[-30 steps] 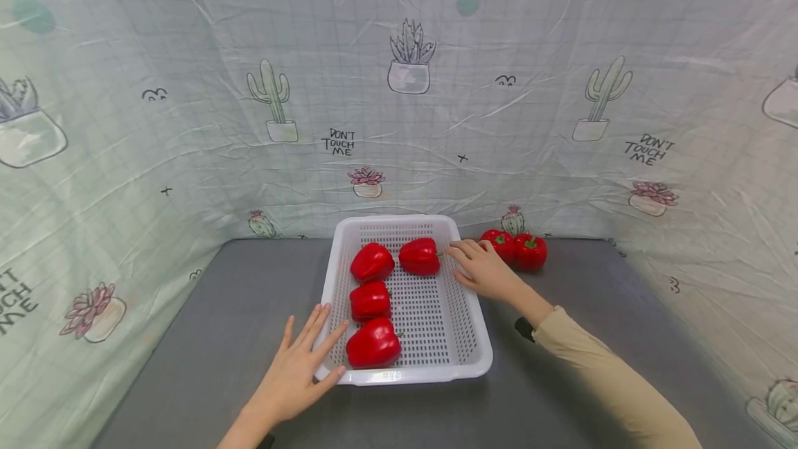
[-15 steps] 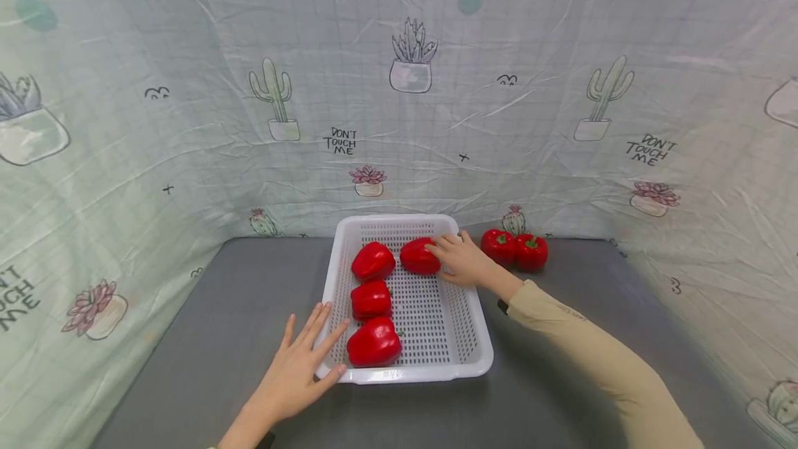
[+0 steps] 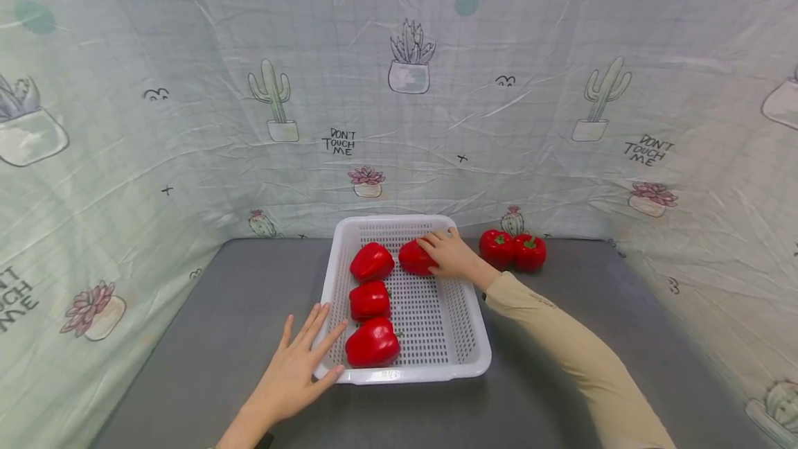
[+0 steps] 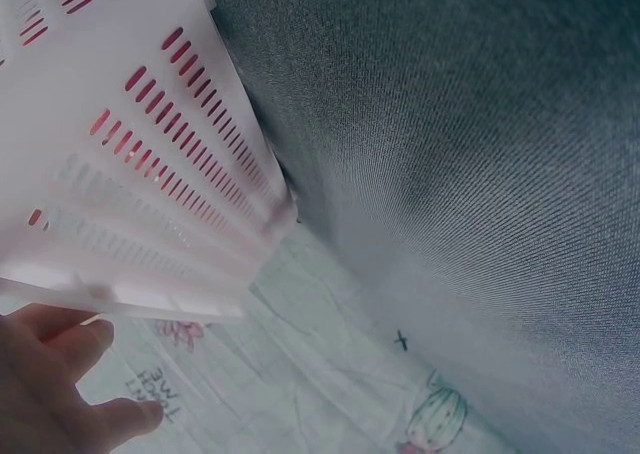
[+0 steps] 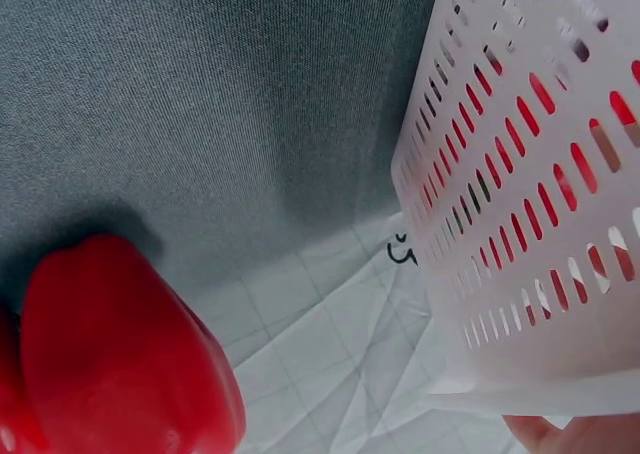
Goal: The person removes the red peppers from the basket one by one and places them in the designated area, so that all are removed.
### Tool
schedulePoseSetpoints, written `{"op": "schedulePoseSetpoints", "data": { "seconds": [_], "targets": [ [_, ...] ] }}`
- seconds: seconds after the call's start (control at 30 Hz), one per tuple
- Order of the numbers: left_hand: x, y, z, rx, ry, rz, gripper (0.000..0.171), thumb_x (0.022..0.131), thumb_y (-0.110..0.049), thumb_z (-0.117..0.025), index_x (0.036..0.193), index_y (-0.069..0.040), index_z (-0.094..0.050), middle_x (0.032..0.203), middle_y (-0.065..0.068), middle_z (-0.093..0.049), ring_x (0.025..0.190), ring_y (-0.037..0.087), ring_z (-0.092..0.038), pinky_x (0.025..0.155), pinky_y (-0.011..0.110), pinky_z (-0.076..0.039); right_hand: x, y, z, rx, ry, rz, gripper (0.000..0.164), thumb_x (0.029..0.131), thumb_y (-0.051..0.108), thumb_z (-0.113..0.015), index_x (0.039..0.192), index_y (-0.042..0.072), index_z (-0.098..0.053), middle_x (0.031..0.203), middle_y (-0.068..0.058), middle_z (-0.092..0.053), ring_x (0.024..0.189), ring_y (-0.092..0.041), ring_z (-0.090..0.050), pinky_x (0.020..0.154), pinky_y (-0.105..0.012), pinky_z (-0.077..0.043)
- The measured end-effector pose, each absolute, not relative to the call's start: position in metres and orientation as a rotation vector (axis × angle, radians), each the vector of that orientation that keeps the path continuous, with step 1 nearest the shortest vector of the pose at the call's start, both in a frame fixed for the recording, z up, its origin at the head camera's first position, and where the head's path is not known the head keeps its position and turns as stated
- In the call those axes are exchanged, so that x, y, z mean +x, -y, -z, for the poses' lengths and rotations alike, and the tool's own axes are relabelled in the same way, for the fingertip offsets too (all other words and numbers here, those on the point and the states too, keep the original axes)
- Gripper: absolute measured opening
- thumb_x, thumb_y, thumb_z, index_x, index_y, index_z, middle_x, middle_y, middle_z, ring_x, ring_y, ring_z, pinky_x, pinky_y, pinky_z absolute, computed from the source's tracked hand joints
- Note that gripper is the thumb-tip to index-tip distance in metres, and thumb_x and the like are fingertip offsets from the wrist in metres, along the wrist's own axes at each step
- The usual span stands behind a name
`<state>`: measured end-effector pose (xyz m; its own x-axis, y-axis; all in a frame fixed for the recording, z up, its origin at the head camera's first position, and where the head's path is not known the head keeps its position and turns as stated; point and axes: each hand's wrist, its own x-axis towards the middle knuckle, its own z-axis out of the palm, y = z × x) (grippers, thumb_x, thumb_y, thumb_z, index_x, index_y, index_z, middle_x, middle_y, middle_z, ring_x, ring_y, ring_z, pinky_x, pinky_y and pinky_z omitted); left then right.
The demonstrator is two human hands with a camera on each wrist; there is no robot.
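Note:
A white perforated plastic basket (image 3: 476, 359) sits on the grey table with several red bell peppers in it. Three of them, such as the front one (image 3: 373, 343), line its left side. At the back right of the basket lies another red bell pepper (image 3: 413, 257); my right hand (image 3: 451, 255) reaches over the rim and grips its right end, fingers above and thumb at the near side. My left hand (image 3: 293, 373) rests with spread, straight fingers on the basket's front-left rim. In the left wrist view, fingers (image 4: 85, 349) show at the rim.
Two more red bell peppers, a left one (image 3: 497, 248) and a right one (image 3: 529, 252), stand side by side on the grey table (image 3: 262, 296) right of the basket. A cactus-print sheet (image 3: 461, 109) hangs behind and along both sides.
My right hand has moved left from the basket's right rim onto the back-right bell pepper, uncovering the peppers outside. My left hand and the basket have stayed put.

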<state>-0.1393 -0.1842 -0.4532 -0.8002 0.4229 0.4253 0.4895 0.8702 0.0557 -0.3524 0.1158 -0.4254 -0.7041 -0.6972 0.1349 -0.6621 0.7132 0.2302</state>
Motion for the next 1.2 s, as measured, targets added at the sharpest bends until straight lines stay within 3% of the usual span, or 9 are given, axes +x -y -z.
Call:
{"op": "schedulePoseSetpoints", "data": {
  "seconds": [0.57,1.2],
  "targets": [
    [-0.14,0.183,0.451,-0.653,2.656,0.252,0.064,0.076,-0.047,-0.06,0.133,-0.025,-0.042,0.144,0.011,-0.033,0.133,0.03,-0.027,0.105,0.033,0.024,-0.372,-0.109,0.433,1.1,2.787,0.31,0.072,0.076,0.043,-0.065,0.135,0.012,-0.037,0.131,-0.01,-0.047,0.121,-0.028,-0.041,0.101,-0.058,-0.024],
    [-0.14,0.184,0.453,-0.645,2.66,0.243,0.065,0.076,-0.048,-0.059,0.134,-0.027,-0.04,0.144,0.011,-0.032,0.135,0.026,-0.021,0.105,0.033,0.023,-0.371,-0.104,0.433,1.1,2.708,0.478,0.069,0.075,0.047,-0.064,0.127,0.005,-0.045,0.124,-0.011,-0.048,0.117,-0.026,-0.042,0.095,-0.051,-0.031]
  ]
}}
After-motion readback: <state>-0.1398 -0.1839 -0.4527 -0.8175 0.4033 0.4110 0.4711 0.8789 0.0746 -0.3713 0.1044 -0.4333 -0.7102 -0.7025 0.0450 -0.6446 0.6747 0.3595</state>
